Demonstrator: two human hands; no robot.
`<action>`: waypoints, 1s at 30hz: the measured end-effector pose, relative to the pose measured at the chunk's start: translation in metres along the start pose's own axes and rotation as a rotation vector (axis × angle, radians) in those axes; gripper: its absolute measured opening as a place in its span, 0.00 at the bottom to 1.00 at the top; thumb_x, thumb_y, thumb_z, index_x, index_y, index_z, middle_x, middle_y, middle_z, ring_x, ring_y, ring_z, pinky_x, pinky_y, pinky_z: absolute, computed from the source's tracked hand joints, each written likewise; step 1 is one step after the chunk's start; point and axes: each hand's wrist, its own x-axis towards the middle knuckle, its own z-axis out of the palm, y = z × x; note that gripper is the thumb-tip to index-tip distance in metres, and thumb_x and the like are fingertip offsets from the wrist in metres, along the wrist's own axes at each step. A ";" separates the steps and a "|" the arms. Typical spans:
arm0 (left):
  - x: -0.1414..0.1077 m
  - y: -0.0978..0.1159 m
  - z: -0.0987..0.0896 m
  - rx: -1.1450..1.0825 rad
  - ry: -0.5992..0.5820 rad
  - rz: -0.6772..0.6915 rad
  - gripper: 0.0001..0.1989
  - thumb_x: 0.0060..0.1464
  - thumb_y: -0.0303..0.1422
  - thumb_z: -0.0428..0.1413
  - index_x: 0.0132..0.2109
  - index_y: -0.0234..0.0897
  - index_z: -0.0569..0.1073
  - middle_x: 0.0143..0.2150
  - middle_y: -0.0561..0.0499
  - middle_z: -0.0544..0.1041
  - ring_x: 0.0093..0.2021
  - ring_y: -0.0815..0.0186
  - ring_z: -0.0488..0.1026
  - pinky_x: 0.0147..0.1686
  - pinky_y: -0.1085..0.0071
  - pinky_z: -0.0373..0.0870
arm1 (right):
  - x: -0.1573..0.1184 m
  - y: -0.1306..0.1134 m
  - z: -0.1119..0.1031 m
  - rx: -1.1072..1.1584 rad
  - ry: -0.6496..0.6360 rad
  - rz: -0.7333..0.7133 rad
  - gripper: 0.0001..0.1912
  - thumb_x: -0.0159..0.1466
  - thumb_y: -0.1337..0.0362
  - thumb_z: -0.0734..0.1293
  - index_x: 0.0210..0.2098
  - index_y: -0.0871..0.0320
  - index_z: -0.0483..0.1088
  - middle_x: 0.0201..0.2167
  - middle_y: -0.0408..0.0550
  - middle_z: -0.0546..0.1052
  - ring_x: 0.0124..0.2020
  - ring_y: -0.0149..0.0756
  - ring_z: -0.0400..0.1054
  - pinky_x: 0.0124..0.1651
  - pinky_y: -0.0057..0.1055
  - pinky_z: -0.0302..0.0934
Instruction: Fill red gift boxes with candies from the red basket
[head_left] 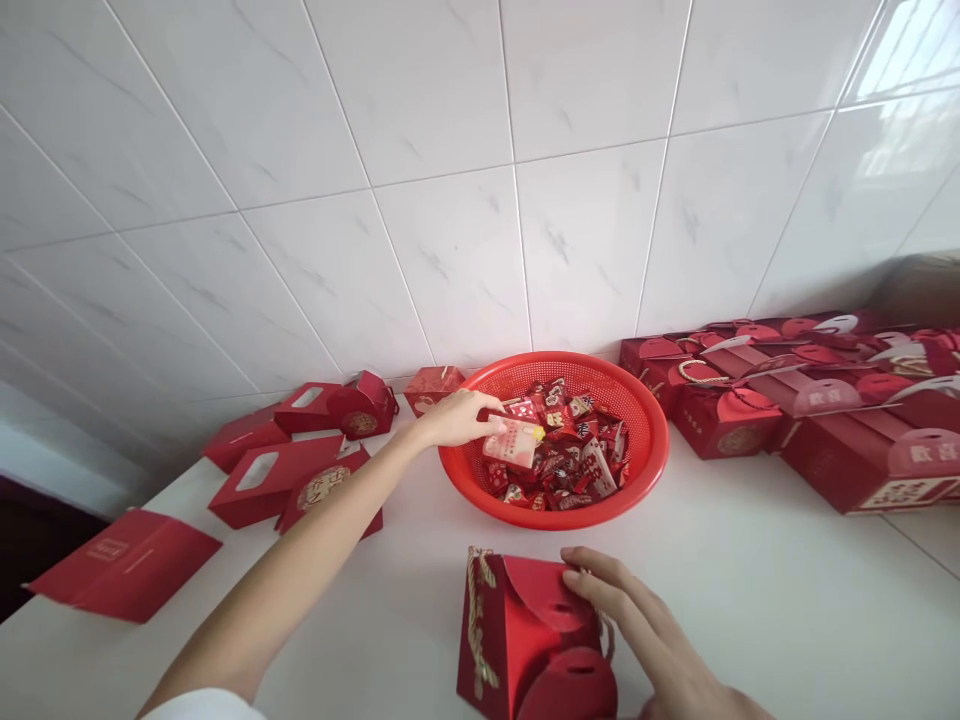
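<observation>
Over the left part of a red plastic basket, my left hand pinches a small pink-and-red packet with a yellow bit at its corner. Beneath it in the basket lie many red-wrapped sweets. In front of the basket stands a red gift box with rounded flaps and a twisted gold cord along its left side. My right hand grips its right side, fingertips on the upper flap edge; the thumb is mostly hidden. The box's lower end is cut off by the frame.
Several red boxes lie on the white table at left. On the right, many folded red gift boxes are packed in rows along the tiled wall. A smaller red box sits behind the basket's left edge.
</observation>
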 end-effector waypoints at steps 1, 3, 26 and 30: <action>0.000 0.000 0.004 -0.031 0.042 -0.001 0.18 0.60 0.39 0.55 0.53 0.37 0.78 0.52 0.45 0.82 0.51 0.54 0.78 0.50 0.64 0.70 | 0.004 -0.003 -0.004 -0.010 0.010 0.008 0.49 0.58 0.41 0.73 0.71 0.53 0.55 0.66 0.63 0.67 0.63 0.54 0.68 0.62 0.40 0.67; -0.003 0.001 0.010 -0.051 0.126 0.002 0.21 0.59 0.37 0.56 0.57 0.38 0.76 0.58 0.44 0.78 0.57 0.53 0.74 0.57 0.61 0.68 | 0.012 -0.007 -0.010 -0.011 0.034 0.005 0.48 0.58 0.41 0.73 0.70 0.54 0.55 0.65 0.63 0.68 0.63 0.53 0.68 0.61 0.39 0.68; -0.137 0.095 0.028 0.017 -0.054 0.272 0.14 0.64 0.32 0.52 0.55 0.40 0.72 0.34 0.52 0.79 0.33 0.61 0.77 0.33 0.70 0.66 | 0.038 -0.028 -0.037 -0.202 -0.072 -0.181 0.32 0.61 0.63 0.69 0.64 0.58 0.61 0.61 0.63 0.69 0.60 0.49 0.68 0.58 0.41 0.68; -0.135 0.090 0.030 -0.109 -0.018 0.223 0.20 0.68 0.29 0.41 0.61 0.43 0.69 0.32 0.54 0.79 0.29 0.64 0.76 0.30 0.72 0.62 | 0.042 -0.037 -0.037 -0.165 -0.141 -0.148 0.31 0.60 0.65 0.69 0.62 0.57 0.64 0.62 0.64 0.68 0.60 0.51 0.68 0.58 0.46 0.69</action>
